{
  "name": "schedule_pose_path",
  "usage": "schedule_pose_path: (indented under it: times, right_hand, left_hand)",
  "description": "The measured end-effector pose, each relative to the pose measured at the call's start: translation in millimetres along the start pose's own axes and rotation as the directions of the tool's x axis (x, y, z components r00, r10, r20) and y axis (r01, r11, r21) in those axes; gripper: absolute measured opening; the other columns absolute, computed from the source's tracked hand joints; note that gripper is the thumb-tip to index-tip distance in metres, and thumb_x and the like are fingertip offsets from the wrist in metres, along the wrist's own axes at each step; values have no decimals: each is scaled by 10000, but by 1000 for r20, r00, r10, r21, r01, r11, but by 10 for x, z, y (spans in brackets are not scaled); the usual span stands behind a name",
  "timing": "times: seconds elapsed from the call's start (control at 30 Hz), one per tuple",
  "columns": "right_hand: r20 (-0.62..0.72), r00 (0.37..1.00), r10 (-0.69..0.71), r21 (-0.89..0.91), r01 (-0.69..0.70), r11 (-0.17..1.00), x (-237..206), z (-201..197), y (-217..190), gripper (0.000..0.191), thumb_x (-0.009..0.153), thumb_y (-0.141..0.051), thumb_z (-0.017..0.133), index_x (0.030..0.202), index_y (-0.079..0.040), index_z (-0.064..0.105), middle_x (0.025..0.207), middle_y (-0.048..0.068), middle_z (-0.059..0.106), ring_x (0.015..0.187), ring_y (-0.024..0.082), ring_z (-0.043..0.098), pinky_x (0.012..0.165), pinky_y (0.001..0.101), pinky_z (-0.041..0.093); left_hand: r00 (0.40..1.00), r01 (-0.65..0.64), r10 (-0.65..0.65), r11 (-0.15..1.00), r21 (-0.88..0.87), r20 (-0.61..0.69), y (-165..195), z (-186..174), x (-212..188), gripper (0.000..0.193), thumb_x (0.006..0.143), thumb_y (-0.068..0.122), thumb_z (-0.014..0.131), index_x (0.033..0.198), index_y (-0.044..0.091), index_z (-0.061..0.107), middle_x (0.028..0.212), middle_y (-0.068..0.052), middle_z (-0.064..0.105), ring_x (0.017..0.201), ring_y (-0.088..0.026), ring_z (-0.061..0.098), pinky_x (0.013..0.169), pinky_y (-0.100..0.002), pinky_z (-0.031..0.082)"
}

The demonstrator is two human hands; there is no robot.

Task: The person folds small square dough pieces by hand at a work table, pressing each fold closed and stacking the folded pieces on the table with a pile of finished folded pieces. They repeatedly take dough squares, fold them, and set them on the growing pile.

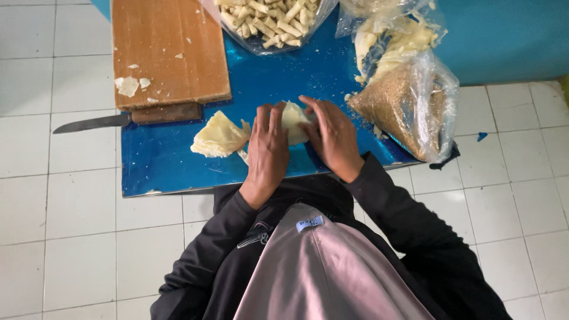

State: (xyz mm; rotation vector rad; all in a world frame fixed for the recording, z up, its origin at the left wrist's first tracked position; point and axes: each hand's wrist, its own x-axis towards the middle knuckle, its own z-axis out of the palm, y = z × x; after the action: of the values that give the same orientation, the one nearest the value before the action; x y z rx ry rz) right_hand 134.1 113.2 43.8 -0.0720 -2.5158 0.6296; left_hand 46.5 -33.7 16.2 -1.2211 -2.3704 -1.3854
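Observation:
My left hand (268, 149) and my right hand (332, 135) lie side by side on a blue sheet (160, 160), both pressing on a pale thin pastry wrapper (294, 117) that they fold between the fingers. Most of the wrapper is hidden under the fingers. A stack of the same pale wrappers (219, 136) lies just left of my left hand.
A wooden cutting board (169, 50) with pastry scraps sits at the back left, a knife (124, 120) along its front edge. A clear bag of rolled pastry sticks (269, 21) is at the back; a bag of brown crumbs (406, 106) and one of pale filling (394, 41) lie to the right. White floor tiles surround the sheet.

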Motion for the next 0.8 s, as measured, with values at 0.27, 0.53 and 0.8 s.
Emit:
schedule_pose_path:
  times: [0.27, 0.53, 0.8]
  right_hand:
    - [20, 999, 41, -609, -20, 793, 409, -855, 1419, 356, 939, 47, 678, 1012, -265, 834, 1151, 40, 555, 1165, 314, 479, 944, 442, 366]
    - [129, 990, 65, -883, 85, 462, 770, -810, 2671, 87, 787, -170, 736, 838, -197, 801, 1370, 139, 549, 1315, 396, 416, 970, 580, 261]
    - [197, 860, 470, -815, -123, 567, 1028, -681, 2774, 150, 904, -143, 748, 1008, -37, 736, 1290, 199, 568, 1264, 436, 427, 1108, 688, 225]
  left_hand:
    - [999, -39, 40, 999, -9, 28, 4, -33, -78, 289, 892, -68, 629, 1170, -3, 670, 1280, -195, 511, 1074, -355, 608, 849, -467, 523]
    - [998, -39, 39, 999, 2, 41, -19, -24, -106, 281, 867, -72, 596, 1129, -10, 673, 1356, -213, 509, 1108, -359, 613, 879, -474, 528]
    - [996, -67, 61, 994, 86, 67, 9, -54, -127, 346, 833, -91, 606, 1164, -10, 668, 1411, -206, 516, 1180, -387, 585, 873, -477, 535]
